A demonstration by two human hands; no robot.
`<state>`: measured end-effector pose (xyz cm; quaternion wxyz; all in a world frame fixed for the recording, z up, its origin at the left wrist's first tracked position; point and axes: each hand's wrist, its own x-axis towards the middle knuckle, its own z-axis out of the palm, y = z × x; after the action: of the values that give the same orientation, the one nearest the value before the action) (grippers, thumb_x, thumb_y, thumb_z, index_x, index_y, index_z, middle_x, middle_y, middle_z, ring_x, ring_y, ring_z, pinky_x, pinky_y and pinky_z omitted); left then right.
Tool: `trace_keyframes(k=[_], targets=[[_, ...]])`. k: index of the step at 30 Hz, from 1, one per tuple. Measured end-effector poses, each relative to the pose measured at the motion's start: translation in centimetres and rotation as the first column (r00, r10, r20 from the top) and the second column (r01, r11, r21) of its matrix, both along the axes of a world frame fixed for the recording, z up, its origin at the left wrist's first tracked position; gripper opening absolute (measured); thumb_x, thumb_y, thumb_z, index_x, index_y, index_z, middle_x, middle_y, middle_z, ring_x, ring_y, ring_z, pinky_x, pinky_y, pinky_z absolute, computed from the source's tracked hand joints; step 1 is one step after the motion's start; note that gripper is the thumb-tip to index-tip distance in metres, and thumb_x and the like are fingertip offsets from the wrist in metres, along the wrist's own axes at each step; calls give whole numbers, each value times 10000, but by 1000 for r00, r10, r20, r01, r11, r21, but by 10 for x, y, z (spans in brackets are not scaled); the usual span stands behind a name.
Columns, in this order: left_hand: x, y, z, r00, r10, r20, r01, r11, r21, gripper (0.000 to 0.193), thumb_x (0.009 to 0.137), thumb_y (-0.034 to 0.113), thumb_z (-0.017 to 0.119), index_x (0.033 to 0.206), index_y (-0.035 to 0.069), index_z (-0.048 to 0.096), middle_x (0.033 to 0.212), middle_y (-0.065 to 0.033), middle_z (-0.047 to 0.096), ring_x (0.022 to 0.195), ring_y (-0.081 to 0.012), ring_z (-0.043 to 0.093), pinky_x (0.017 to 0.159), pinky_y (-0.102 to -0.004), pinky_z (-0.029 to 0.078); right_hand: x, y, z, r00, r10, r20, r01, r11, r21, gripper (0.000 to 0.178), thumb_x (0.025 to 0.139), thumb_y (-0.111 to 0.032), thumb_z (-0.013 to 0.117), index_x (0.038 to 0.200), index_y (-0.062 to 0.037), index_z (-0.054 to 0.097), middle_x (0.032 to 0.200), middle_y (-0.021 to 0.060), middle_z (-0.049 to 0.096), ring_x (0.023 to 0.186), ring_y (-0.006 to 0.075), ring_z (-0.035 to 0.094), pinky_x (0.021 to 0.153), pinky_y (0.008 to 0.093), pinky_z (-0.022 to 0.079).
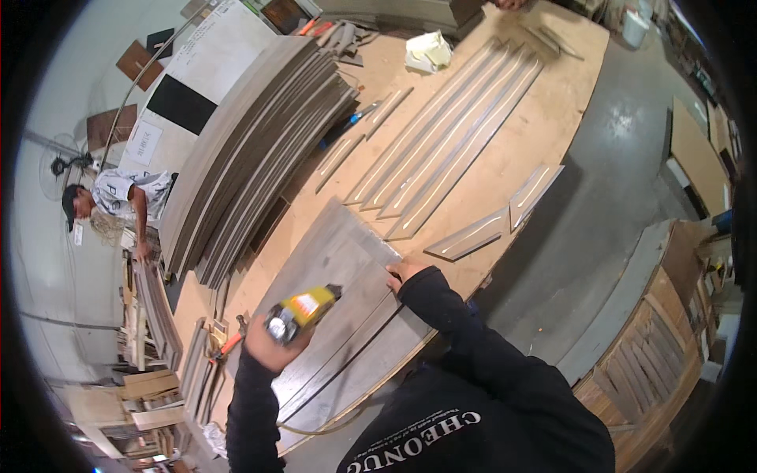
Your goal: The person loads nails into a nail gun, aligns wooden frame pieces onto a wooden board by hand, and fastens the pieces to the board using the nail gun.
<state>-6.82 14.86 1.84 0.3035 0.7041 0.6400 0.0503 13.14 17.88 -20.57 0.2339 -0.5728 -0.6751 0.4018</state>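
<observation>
My left hand grips a yellow and black hand-held power tool, its nose resting on a wide grey board. The board lies flat on the near end of a long plywood workbench. My right hand presses down on the board's right edge, fingers flat. A thin hose curves from under the board's near edge toward the tool. Dark narrow gaps run lengthwise between the board's pieces.
Several long grey strips lie side by side on the bench, with two short ones near its right edge. A tall stack of grey panels sits left. Another person stands far left. Wooden stock is piled at right.
</observation>
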Motion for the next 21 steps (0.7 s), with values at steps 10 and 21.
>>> trace_keyframes(k=[10,21], targets=[[53,113,-110,1000,-7,-4,7,998,-61,318,649,243,672,868,21,612,729,-119,632,690,-234,627,644,-318,486,39,60,-14,986,91,-141,-108,987,-118,288,747,-244,596,975,-70,575,868,149,561,795,316,561,682,385,453],[65,126,-101,996,56,-66,-65,987,-147,317,655,249,660,880,29,620,751,-127,635,716,-248,629,652,-312,495,42,75,-14,979,115,-171,-143,976,-165,295,751,-242,594,997,-82,570,910,153,558,825,312,561,699,385,455]])
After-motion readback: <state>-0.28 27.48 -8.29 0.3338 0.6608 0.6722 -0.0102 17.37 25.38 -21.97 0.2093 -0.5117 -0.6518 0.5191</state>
